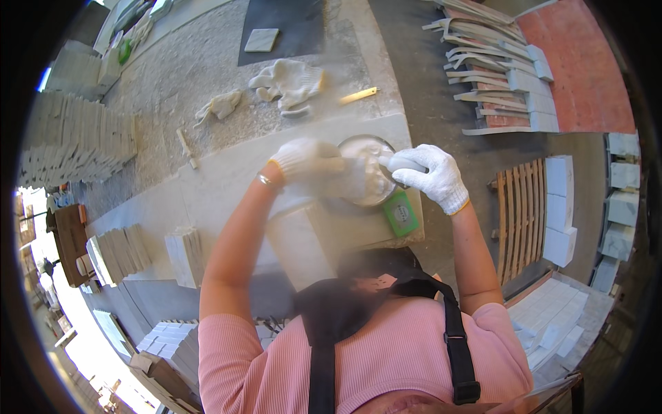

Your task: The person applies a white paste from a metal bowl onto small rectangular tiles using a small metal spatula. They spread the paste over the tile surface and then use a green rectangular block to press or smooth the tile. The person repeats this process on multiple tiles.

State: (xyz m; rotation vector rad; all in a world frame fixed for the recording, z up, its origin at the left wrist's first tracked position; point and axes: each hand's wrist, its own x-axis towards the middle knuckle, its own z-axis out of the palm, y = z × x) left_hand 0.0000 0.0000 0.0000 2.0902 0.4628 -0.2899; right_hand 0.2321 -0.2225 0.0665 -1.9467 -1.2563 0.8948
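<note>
L hand in white knit glove, motion-blurred, over L side of round metal bowl w/ white paste; anything gripped too blurred to ID. R hand, same glove type, fingers curled at bowl's R rim. Green rectangular block just beside bowl, near R. Farther: flat yellow stick, loose white knit gloves, white square tile on dark grey mat. All on pale dusty bench. R: slatted wood pallet.

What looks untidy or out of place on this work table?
Crumpled off-white knitted gloves lie loose beyond the round, metallic-looking bowl of white material. Whitish, patchy residue covers the grey tabletop around them, perhaps spilled or dried on, so that area looks messy.
</note>
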